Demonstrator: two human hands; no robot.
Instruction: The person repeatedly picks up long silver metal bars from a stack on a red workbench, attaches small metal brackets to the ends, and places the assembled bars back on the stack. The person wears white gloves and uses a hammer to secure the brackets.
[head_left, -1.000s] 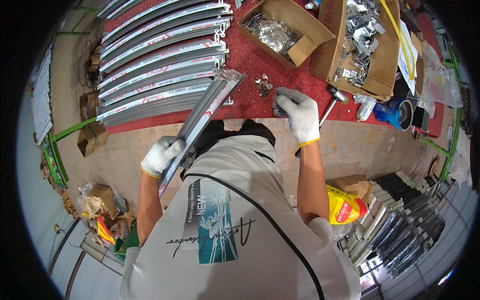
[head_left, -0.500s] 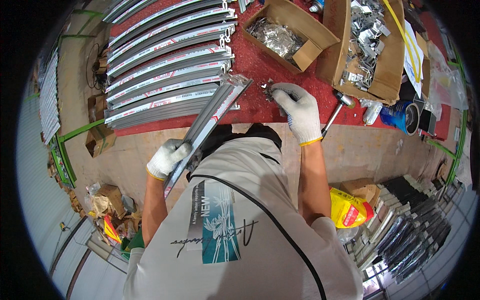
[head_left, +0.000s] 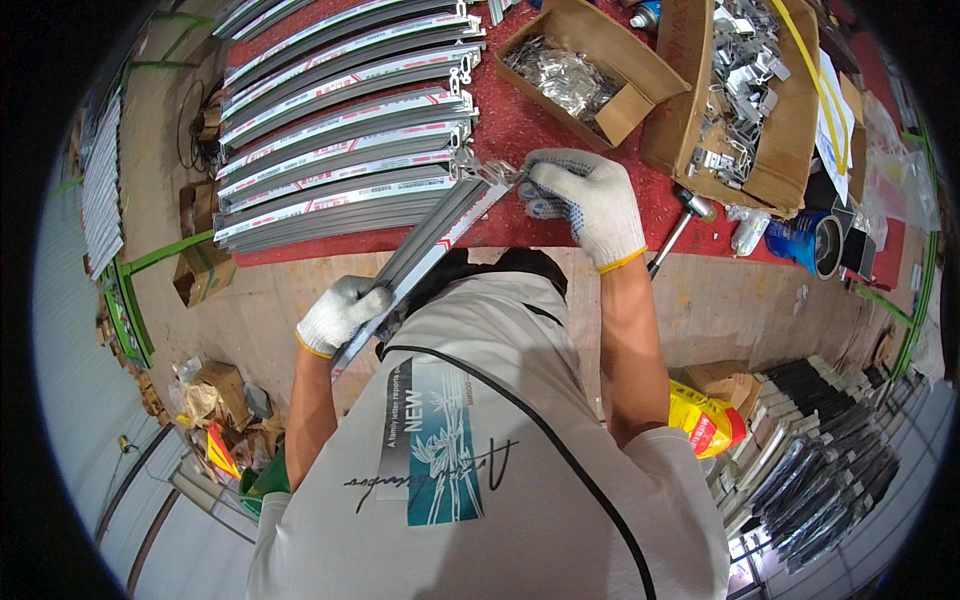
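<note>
My left hand (head_left: 343,315), in a white knit glove, is closed around the lower part of a long grey metal profile (head_left: 432,245) with printed film along it. The profile slants up and right, its far end over the edge of the red-covered table (head_left: 515,228). My right hand (head_left: 592,205), in a white glove with blue grip dots, is at that far end with thumb and fingers pinched together. Whatever small piece they hold is mostly hidden; a bit of shiny metal (head_left: 497,172) shows beside the fingertips.
Rows of similar profiles (head_left: 340,150) lie to the left. Farther back are an open carton (head_left: 625,115) of small shiny metal pieces and a larger carton (head_left: 800,160) of metal brackets. A hammer (head_left: 690,215) lies right of my hand, near a blue can (head_left: 805,240).
My right hand has moved left from the loose small pieces on the table to the profile's far end. My left hand keeps its hold on the profile.
</note>
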